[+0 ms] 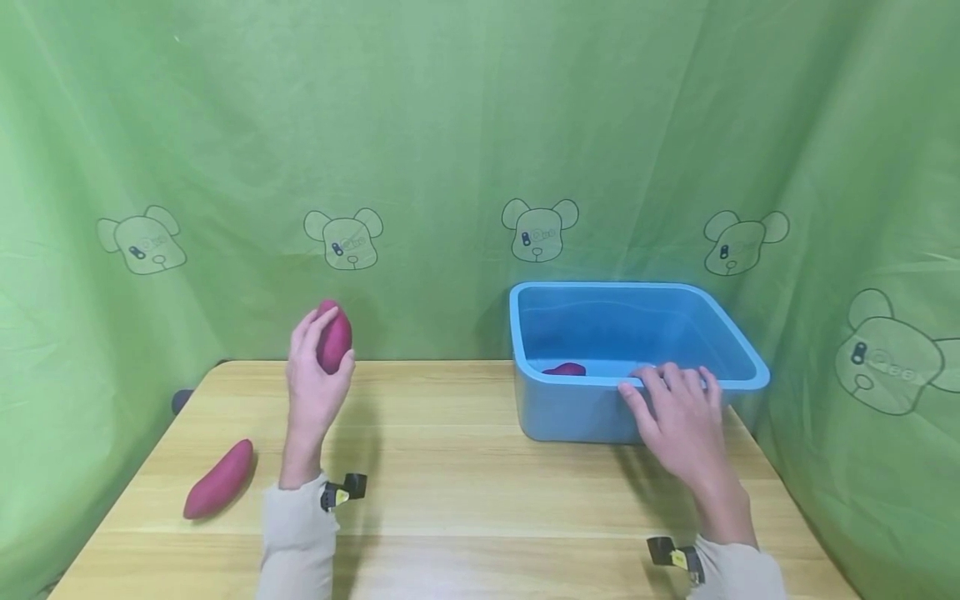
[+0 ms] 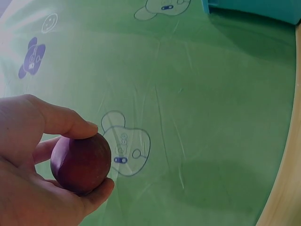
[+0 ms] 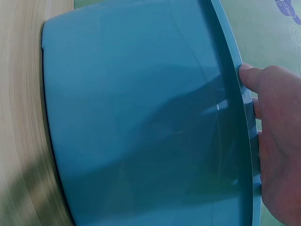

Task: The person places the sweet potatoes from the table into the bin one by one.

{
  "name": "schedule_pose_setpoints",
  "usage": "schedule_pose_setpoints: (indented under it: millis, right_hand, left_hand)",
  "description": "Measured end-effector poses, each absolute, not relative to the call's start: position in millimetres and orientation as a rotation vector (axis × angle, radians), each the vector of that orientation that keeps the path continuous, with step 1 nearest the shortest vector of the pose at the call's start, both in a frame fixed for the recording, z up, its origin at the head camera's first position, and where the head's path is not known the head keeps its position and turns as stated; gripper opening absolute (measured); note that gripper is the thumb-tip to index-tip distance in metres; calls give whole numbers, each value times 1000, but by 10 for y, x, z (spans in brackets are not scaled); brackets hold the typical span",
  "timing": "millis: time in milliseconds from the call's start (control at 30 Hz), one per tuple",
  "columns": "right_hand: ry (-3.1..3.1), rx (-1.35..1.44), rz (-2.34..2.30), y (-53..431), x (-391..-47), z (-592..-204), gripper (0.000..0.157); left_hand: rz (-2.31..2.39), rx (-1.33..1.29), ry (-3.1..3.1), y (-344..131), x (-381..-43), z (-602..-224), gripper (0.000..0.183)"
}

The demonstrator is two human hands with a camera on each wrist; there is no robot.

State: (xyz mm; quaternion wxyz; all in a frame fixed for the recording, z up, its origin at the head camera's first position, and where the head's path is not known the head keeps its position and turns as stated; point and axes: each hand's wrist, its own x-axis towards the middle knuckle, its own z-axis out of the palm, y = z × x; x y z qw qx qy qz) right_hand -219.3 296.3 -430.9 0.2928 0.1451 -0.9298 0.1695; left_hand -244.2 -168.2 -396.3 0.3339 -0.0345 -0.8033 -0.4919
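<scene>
My left hand (image 1: 318, 383) holds a purple-red sweet potato (image 1: 335, 340) up above the far part of the table, thumb on one side and fingers on the other. In the left wrist view the sweet potato (image 2: 81, 164) shows its rounded end between thumb and fingers. Over at the right, my right hand (image 1: 686, 425) grips the front rim of a blue plastic bin (image 1: 577, 412). The right wrist view has the thumb against the outside of that rim, with the other fingers partly hidden beyond it. Inside the bin lies another sweet potato (image 1: 566, 369), partly hidden by the front wall.
A long, slightly curved sweet potato (image 1: 220, 481) lies on the wooden table (image 1: 450, 500) at the left. Beyond the table's left edge a dark round thing (image 1: 180, 401) shows in part. Green curtain (image 1: 442, 150) with bear prints hangs behind and at both sides.
</scene>
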Motion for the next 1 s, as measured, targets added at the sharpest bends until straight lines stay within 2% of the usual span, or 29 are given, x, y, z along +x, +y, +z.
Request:
schedule_pose_setpoints:
  millis: [1000]
  right_hand:
    - [-2472,370,442,2963,-2204,-4316,33]
  left_hand:
    - [-1285,-217,-2095,-1420,-2385,-3916,70]
